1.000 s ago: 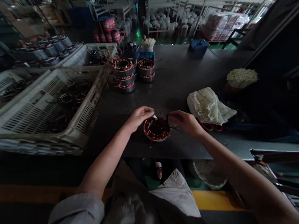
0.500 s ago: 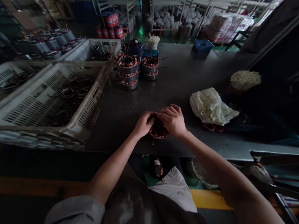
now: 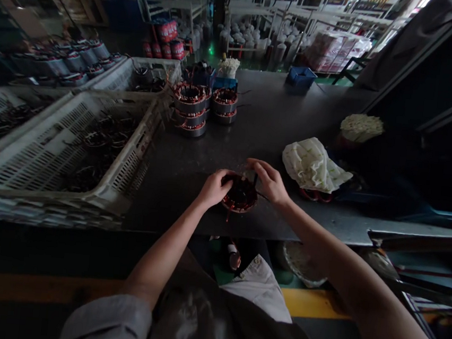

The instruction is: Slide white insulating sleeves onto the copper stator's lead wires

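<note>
A round ring-shaped part with copper windings (image 3: 241, 196), likely a motor stator, lies on the dark table (image 3: 192, 187) near its front edge. My left hand (image 3: 215, 188) grips its left rim, thumb over the inside and fingers around the outer wall. At the ring's upper right, my right hand (image 3: 269, 181) is bent with its fingers closed around a thin dark object, too small to make out. A short red wire hangs from the ring's front side.
Stacked wound rings (image 3: 191, 105) stand at the table's back left. White crates (image 3: 108, 190) with dark wire parts are at the left. A crumpled pale cloth (image 3: 315, 165), a bundle of pale strips (image 3: 361, 128) and a blue bin (image 3: 301, 76) are to the right.
My right hand has lifted off the top of the ring and moved to its right side, uncovering the windings. My left hand stays on the left rim. The view has shifted slightly.
</note>
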Demonstrator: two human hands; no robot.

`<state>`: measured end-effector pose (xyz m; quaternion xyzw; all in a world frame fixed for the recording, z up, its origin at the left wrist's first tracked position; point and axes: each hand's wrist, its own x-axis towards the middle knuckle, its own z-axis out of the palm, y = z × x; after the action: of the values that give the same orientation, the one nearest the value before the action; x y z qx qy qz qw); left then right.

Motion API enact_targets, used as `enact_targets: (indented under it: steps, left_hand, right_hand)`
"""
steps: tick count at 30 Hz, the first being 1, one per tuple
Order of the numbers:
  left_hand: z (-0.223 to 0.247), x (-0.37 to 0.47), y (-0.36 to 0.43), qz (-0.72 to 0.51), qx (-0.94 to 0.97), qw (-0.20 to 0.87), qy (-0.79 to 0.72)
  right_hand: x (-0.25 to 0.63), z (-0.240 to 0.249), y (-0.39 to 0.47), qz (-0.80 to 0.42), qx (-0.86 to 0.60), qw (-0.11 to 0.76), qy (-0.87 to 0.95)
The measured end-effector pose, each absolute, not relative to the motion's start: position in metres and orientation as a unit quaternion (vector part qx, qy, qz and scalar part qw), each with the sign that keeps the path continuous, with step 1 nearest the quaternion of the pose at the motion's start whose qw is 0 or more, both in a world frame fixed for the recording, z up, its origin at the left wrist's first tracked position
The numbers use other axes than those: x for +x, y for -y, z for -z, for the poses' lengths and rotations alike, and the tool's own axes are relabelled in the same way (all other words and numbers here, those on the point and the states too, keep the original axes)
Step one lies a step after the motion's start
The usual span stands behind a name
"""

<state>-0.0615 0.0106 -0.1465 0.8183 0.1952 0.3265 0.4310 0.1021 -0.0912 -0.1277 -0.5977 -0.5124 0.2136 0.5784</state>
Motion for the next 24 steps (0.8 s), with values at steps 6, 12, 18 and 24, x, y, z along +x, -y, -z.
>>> enact_targets:
  steps: [6,12,18,24]
  left_hand:
    - [0.142,-0.047,-0.003,-0.308,0.840,0.385,-0.224]
    - [0.150,-0.046,-0.004,-0.314,0.823,0.415,-0.229]
    - [0.150,-0.046,-0.002,-0.321,0.815,0.419,-0.239]
    - [0.152,-0.045,-0.002,-0.326,0.810,0.410,-0.264]
  right_hand:
    - [0.112,0.125,0.089,-0.015,-0.644,0.384,0.661]
    - [0.098,0.130,0.093,0.108,-0.636,0.330,0.690]
    - [0.088,0.142,0.094,0.025,-0.633,0.481,0.607]
    - [0.105,0.115,0.087,0.022,-0.654,0.634,0.413]
